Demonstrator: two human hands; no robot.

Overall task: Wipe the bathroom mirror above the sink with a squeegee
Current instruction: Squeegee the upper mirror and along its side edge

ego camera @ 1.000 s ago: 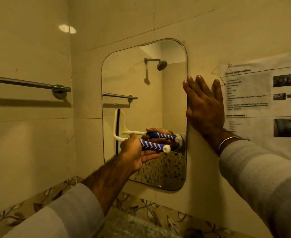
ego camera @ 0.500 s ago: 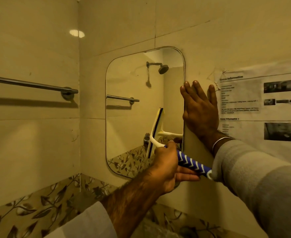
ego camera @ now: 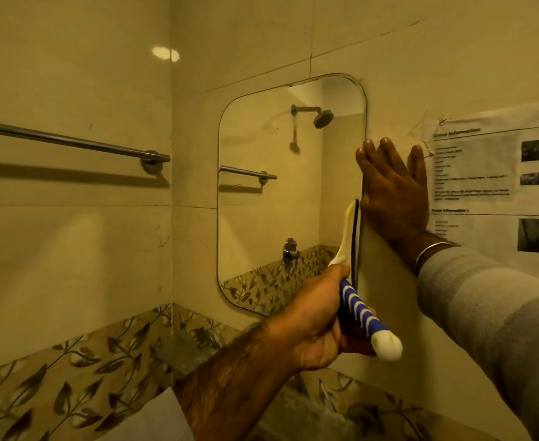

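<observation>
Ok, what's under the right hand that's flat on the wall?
The right hand lies flat on plain tiled wall, between the mirror edge and the taped paper sheet. Its fingertips stop beside the sheet's left edge. Whatever is directly beneath the palm is covered.

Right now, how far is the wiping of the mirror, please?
Done: cannot tell; the rounded rectangular wall mirror shows no streaks or drops, but the dim light hides detail. In hand: the left hand grips the blue-and-white striped squeegee, its blade upright at the mirror's right edge; the right hand lies flat on the wall. Left: unclear.
</observation>
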